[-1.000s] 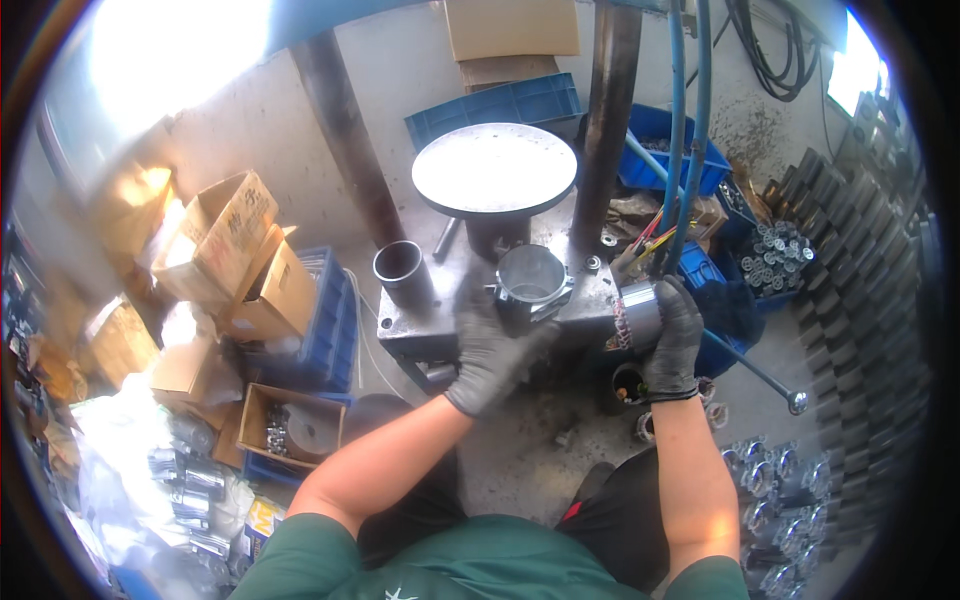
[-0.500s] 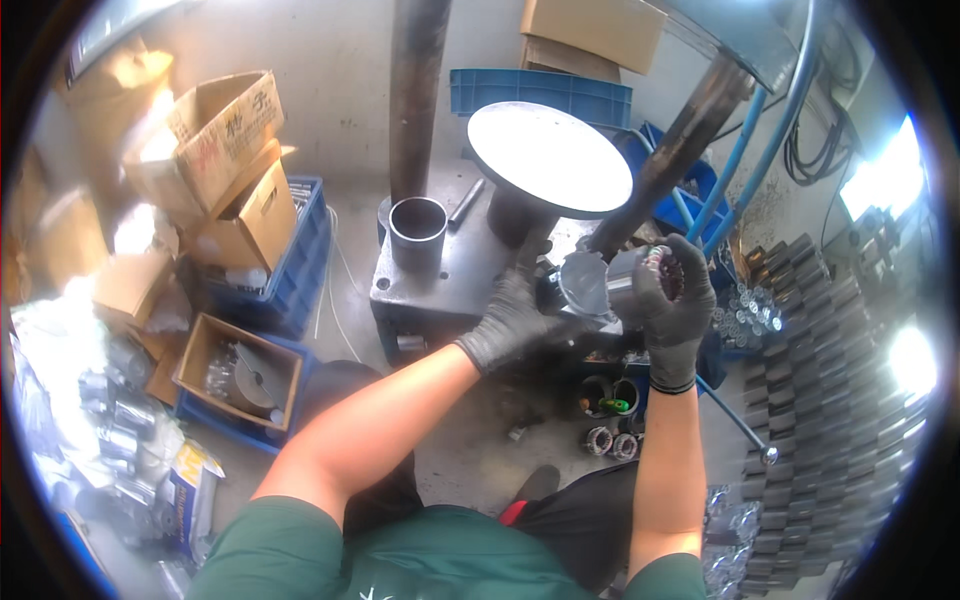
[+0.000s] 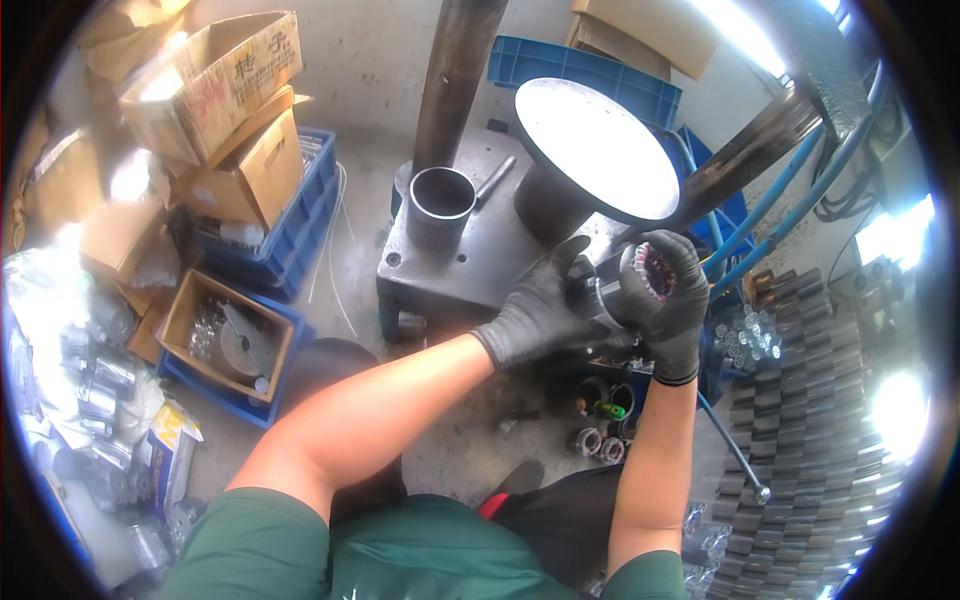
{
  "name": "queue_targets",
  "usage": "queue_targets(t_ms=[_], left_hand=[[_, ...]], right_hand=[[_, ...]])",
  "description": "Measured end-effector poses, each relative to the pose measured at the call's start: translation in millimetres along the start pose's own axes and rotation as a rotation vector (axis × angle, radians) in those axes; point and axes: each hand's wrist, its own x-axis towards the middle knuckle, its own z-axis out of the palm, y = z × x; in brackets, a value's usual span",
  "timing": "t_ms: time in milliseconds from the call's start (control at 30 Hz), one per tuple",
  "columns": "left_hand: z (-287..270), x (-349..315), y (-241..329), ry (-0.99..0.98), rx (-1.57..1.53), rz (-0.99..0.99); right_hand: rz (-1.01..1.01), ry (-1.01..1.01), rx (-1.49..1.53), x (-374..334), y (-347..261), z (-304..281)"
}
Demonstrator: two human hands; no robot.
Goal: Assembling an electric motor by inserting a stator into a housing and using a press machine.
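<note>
Head view: right hand [image 3: 676, 305] curls around a stator [image 3: 640, 283], apparently.

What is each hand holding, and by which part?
Right hand: wire-wound cylinder, gripped around its outer side. Left hand: apparently a metal housing, by its outer wall; contact partly hidden.

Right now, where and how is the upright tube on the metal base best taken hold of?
Probably by the upper outer wall of the tube, fingers curled around it, coming from the near side. It is round and stands upright, open at the top; a post rises behind it and a rod lies close on its right.
</note>
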Motion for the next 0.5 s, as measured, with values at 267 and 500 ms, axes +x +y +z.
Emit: queue_targets(t_ms=[267,500], left_hand=[[6,1,-18,0.039,0.031,0.114],[1,-1,-4,0.035,0.066,0.116]], right_hand=[[0.082,-0.060,0.013,-4,-4,-2],[0.103,-0.149,-0.091,-9,4,-8]])
